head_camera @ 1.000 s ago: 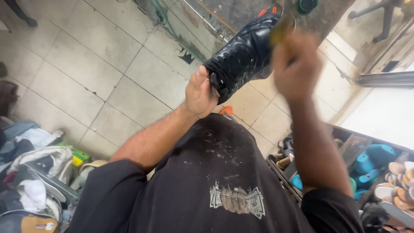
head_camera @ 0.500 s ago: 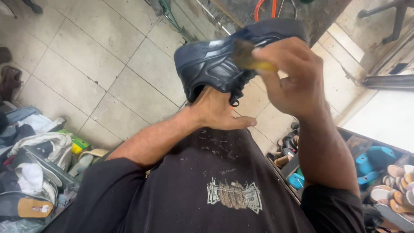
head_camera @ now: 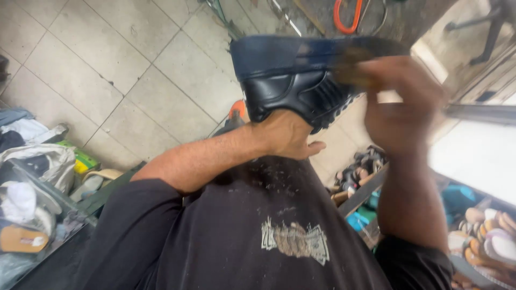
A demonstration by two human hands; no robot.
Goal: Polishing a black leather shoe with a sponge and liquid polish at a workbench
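Lying at the far left of the head view, a heap of bags and cloth [head_camera: 32, 161] sits on the tiled floor [head_camera: 107, 64], with a light sandal [head_camera: 21, 239] low down near the frame edge and a green box [head_camera: 80, 158] just beside the heap. Next comes the person's left forearm, which rises from the black sleeve and runs up and rightward across the black shirt [head_camera: 242, 236], whose front is speckled with pale dust. The left hand [head_camera: 287, 134] is bent back at the wrist, palm up, thumb stretched out to the right, and it is clasped under the black shoe [head_camera: 301, 91], gripping it from below. The shoe is held up in the air in front of the chest, lying on its side with its dark blue sole [head_camera: 290, 51] turned upward and its upper touching the left hand. Further right, the right hand [head_camera: 400, 102] is raised against the shoe's right end, blurred, fingers curled tight around a yellowish-brown thing [head_camera: 357, 56] that I cannot make out clearly. The right forearm drops straight down from it toward the lower frame. At the far right, a rack of mixed footwear [head_camera: 484, 236] lies well apart from both hands.
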